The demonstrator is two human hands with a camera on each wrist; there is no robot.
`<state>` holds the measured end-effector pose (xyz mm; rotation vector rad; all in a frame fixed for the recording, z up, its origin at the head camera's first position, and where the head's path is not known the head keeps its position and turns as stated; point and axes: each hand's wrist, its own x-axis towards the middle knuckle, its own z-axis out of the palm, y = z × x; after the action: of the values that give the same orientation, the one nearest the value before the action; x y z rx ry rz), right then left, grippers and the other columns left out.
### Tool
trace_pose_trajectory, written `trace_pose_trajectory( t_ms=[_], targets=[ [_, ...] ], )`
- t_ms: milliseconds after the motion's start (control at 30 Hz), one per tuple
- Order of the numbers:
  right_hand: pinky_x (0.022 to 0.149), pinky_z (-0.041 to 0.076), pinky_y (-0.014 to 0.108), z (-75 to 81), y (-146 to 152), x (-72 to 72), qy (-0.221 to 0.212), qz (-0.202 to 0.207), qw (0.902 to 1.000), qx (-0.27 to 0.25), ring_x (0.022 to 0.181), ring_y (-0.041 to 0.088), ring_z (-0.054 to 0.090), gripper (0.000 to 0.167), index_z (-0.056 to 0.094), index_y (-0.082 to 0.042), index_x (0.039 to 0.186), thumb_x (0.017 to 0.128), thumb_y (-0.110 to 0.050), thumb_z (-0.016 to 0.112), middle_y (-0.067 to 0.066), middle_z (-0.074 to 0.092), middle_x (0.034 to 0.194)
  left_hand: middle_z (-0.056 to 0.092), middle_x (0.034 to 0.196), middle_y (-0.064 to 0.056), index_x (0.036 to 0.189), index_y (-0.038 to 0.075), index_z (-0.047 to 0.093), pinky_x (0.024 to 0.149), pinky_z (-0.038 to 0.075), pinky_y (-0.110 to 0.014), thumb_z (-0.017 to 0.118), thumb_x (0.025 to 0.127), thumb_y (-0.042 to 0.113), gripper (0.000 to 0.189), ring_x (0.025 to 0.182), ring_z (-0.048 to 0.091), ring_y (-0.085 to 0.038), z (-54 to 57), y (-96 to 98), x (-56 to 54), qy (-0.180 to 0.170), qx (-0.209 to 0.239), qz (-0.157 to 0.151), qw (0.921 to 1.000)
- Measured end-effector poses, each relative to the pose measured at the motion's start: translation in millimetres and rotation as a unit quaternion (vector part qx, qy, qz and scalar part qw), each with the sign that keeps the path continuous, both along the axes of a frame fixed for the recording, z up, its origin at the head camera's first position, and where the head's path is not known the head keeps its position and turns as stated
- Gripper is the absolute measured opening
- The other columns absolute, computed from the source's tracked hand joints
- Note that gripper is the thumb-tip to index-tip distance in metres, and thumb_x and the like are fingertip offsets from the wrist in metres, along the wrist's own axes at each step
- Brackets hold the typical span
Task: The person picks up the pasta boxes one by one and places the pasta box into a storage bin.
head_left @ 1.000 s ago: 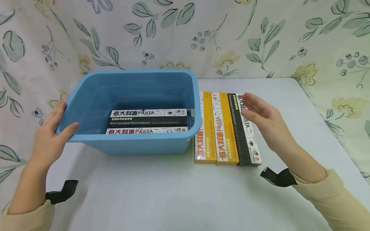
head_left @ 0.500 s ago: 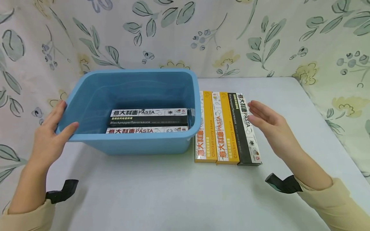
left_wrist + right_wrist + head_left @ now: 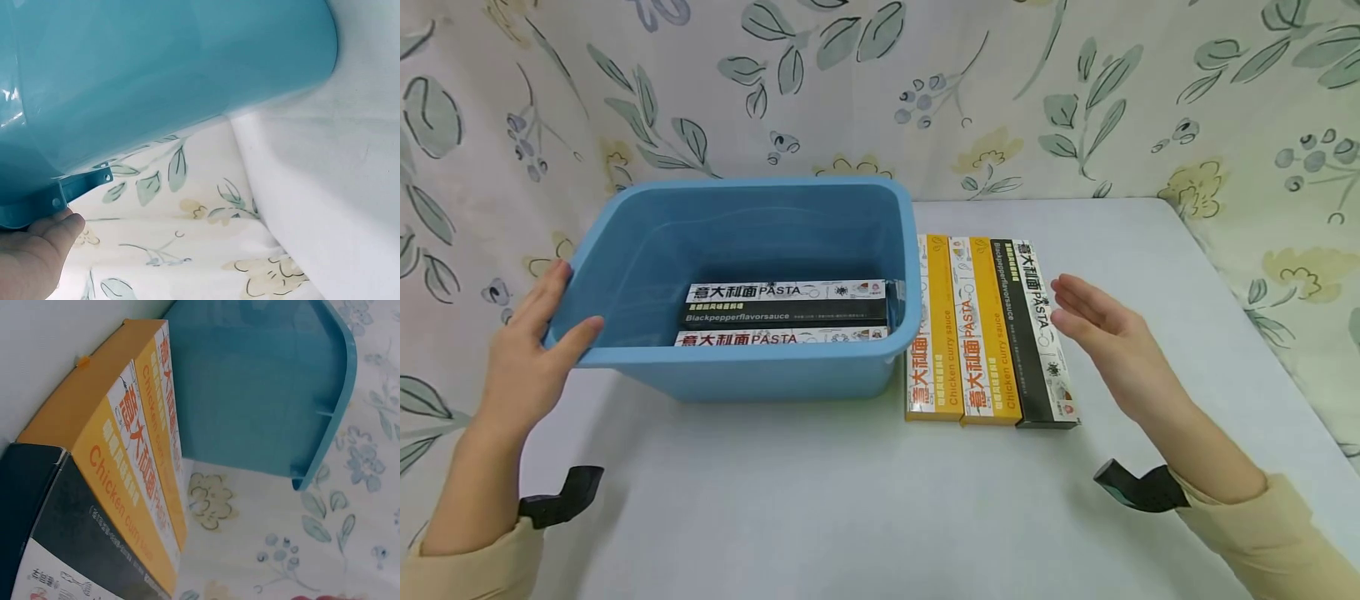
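The white surface lies nearest. The left hand grips the left rim of a blue bin. The right hand, fingers straight, hovers just right of 1 black box, beside 2 yellow boxes right of the bin. 2 pasta boxes show inside it. Behind hangs floral cloth.

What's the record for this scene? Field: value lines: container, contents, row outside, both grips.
container: blue bin, on white table
contents: black-and-white pasta box; another pasta box, partly hidden by the bin's front
row outside: left to right, yellow box, second yellow box, black box
left grip: holds the bin's left end
right grip: holds nothing, beside the row's right end
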<state>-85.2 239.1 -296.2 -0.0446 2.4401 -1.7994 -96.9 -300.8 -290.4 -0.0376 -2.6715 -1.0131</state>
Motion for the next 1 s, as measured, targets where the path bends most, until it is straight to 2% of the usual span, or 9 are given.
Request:
trace_pose_trajectory(
  t_ms=[267, 367, 500, 700, 1000],
  targets=[
    [0.107, 0.032, 0.018, -9.9, 1.6, 4.6, -0.022, -0.005, 0.9996, 0.015, 0.145, 0.030, 0.021, 0.069, 0.017, -0.004, 0.156, 0.101, -0.028, 0.052, 0.014, 0.021, 0.159, 0.013, 0.160, -0.015, 0.156, 0.014, 0.017, 0.099, 0.011, -0.076, 0.048, 0.099, 0.027, 0.066, 0.139, 0.013, -0.054, -0.8, 0.7, -0.4, -0.001, 0.000, -0.001, 1.0000],
    [0.114, 0.026, 0.034, -14.4, 0.8, 5.9, -0.042, -0.009, 0.9984, 0.037, 0.146, 0.034, 0.017, 0.075, 0.014, -0.006, 0.156, 0.099, -0.029, 0.056, 0.013, 0.017, 0.161, 0.014, 0.160, -0.015, 0.156, 0.014, 0.018, 0.100, 0.012, -0.075, 0.048, 0.099, 0.027, 0.066, 0.140, 0.014, -0.054, -0.6, 0.4, -0.3, 0.003, -0.001, -0.001, 1.0000],
    [0.114, 0.017, 0.053, -21.2, 0.7, 6.3, -0.066, -0.015, 0.9950, 0.073, 0.146, 0.040, 0.012, 0.090, 0.006, -0.008, 0.157, 0.094, -0.031, 0.065, 0.012, 0.008, 0.162, 0.015, 0.160, -0.016, 0.156, 0.013, 0.018, 0.100, 0.012, -0.075, 0.048, 0.099, 0.027, 0.066, 0.140, 0.014, -0.053, -0.5, 0.1, -0.6, 0.007, -0.003, 0.000, 1.0000],
    [0.114, 0.017, 0.052, -29.8, 4.4, 9.5, -0.076, -0.021, 0.9922, 0.097, 0.145, 0.042, 0.012, 0.101, 0.000, -0.005, 0.156, 0.089, -0.029, 0.071, 0.014, 0.005, 0.162, 0.014, 0.160, -0.016, 0.156, 0.014, 0.018, 0.099, 0.011, -0.075, 0.048, 0.099, 0.029, 0.066, 0.140, 0.013, -0.053, -0.2, 1.1, -1.4, 0.004, -0.003, 0.001, 1.0000],
    [0.113, 0.021, 0.055, -46.3, 5.9, 13.1, -0.116, -0.023, 0.9858, 0.119, 0.143, 0.046, 0.015, 0.109, -0.003, -0.003, 0.155, 0.085, -0.029, 0.076, 0.018, 0.002, 0.161, 0.015, 0.160, -0.015, 0.156, 0.013, 0.018, 0.101, 0.010, -0.074, 0.048, 0.099, 0.028, 0.066, 0.141, 0.013, -0.051, -0.3, 0.6, -0.7, 0.007, 0.001, 0.000, 1.0000]
  ],
)
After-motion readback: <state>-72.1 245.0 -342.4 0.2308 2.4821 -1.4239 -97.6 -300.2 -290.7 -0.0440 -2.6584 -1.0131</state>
